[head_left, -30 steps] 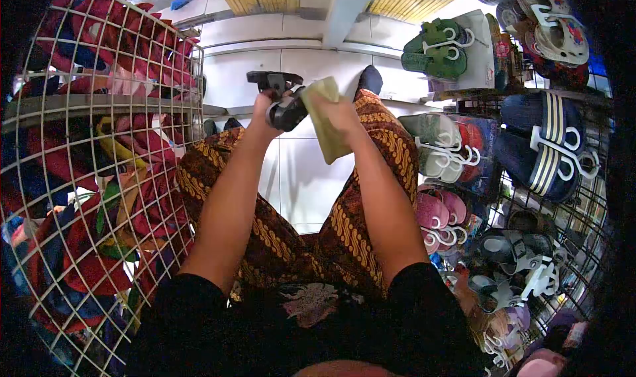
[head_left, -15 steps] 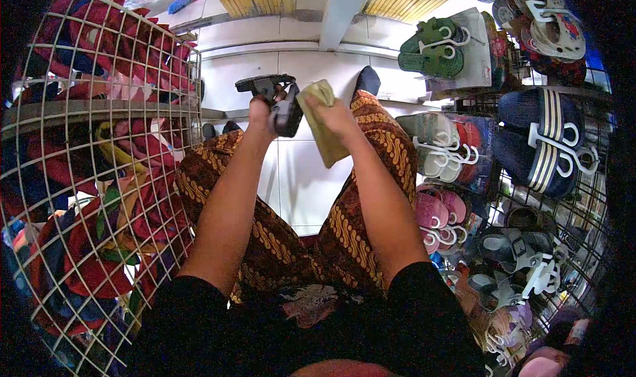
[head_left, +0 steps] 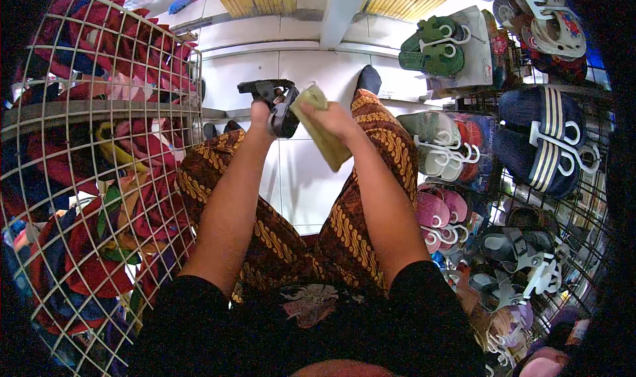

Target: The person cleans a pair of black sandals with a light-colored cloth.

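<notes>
My left hand grips a pair of black sandals held out over my knees. My right hand holds a yellow-green cloth pressed against the side of the sandals. The cloth hangs down below my right hand. Both arms are stretched forward above my patterned brown trousers.
A white wire basket full of red and coloured footwear stands at my left. At my right a wire rack carries hung sandals: green, navy striped, pink pairs. White tiled floor lies between my legs.
The sandals were turned in my left hand and lifted slightly. My right hand slid the cloth along them, first up, then a little lower and leftward.
</notes>
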Motion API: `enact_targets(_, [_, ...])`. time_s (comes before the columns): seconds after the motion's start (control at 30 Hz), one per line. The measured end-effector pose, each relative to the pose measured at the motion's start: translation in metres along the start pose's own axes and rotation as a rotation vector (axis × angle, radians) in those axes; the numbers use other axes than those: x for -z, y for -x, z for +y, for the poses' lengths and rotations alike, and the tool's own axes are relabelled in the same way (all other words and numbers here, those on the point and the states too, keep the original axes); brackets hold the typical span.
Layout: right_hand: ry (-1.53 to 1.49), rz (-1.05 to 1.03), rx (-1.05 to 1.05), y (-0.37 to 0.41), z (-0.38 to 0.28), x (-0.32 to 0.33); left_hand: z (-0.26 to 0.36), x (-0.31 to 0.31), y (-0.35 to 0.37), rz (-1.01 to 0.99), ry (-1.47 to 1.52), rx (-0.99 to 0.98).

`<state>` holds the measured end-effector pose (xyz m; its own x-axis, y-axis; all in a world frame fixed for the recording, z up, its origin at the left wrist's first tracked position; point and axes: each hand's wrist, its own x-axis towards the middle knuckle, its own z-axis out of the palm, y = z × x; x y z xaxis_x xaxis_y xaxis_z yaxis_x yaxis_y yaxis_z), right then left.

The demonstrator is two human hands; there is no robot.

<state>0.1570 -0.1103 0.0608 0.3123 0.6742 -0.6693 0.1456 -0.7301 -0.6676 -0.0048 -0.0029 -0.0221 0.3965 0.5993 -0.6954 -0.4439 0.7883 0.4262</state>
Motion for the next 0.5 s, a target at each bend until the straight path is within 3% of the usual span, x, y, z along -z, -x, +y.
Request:
enact_targets(0.03, [0.048, 0.044, 0.007, 0.0, 0.0, 0.0, -0.001, 0.0, 0.0, 0.038, 0.002, -0.006])
enact_targets(0.07, [-0.094, 0.098, -0.059, 0.002, 0.001, 0.004, -0.001, 0.003, 0.002, -0.031, 0.036, 0.058])
enact_targets(0.17, [-0.156, -0.121, 0.101, -0.025, 0.03, -0.007, 0.01, -0.026, 0.033, 0.214, -0.388, -0.11])
enact_targets(0.2, [0.093, -0.127, 0.057, 0.0, 0.003, 0.002, 0.012, -0.028, 0.037, 0.267, -0.452, -0.121])
enact_targets(0.3, [0.081, -0.035, 0.031, -0.018, 0.022, -0.004, 0.001, -0.012, 0.023, 0.272, -0.496, -0.235])
enact_targets(0.37, [0.083, -0.131, 0.107, -0.017, 0.025, -0.004, -0.004, 0.01, 0.011, 0.201, -0.841, -0.408])
enact_targets(0.43, [0.19, -0.237, 0.18, -0.029, 0.038, -0.013, -0.01, 0.023, -0.01, 0.175, -0.902, -0.493])
enact_targets(0.47, [0.24, -0.08, 0.193, -0.03, 0.041, -0.015, -0.012, 0.024, -0.009, 0.201, -0.937, -0.501])
enact_targets(0.5, [0.202, -0.086, 0.148, -0.032, 0.042, -0.014, -0.008, 0.005, 0.011, 0.228, -0.971, -0.508])
